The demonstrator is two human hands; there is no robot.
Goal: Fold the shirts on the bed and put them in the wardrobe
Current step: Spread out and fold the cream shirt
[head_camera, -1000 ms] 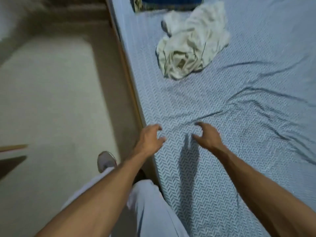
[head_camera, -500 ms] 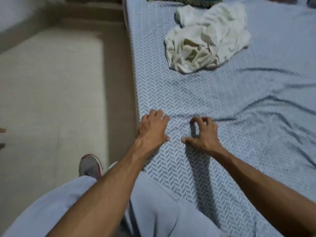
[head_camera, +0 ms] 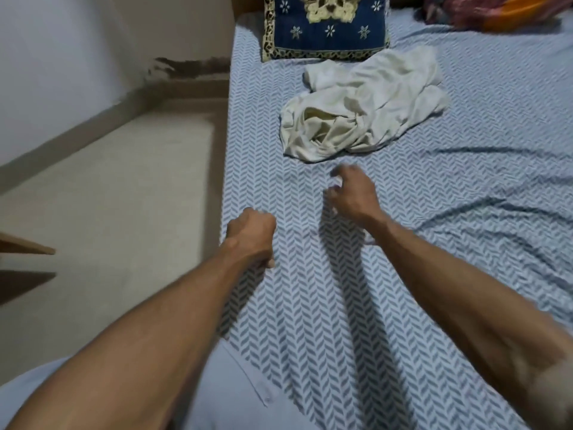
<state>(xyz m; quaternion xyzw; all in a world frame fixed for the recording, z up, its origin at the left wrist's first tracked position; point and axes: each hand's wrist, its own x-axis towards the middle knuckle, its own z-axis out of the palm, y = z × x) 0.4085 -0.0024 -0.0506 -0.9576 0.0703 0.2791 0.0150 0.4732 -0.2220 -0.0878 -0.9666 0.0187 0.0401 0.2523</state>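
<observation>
A crumpled white shirt (head_camera: pixel 362 103) lies on the bed's blue herringbone sheet (head_camera: pixel 310 305), just in front of a pillow. My right hand (head_camera: pixel 352 193) hovers over the sheet a short way below the shirt, fingers loosely bent and blurred, holding nothing. My left hand (head_camera: pixel 251 234) is nearer the bed's left edge, curled into a fist with the knuckles up. Nothing shows inside it, and its fingertips are hidden under the hand. No wardrobe is in view.
A dark blue embroidered pillow (head_camera: pixel 325 26) sits at the head of the bed, with colourful cloth (head_camera: pixel 496 10) at the top right. The sheet is wrinkled on the right. Pale floor (head_camera: pixel 108 197) and a wall lie left of the bed; a wooden edge (head_camera: pixel 28 246) juts in at the far left.
My right hand has moved forward toward the white shirt. My left hand has gone from lying flat on the sheet to a fist. The view has tilted up, showing the pillow.
</observation>
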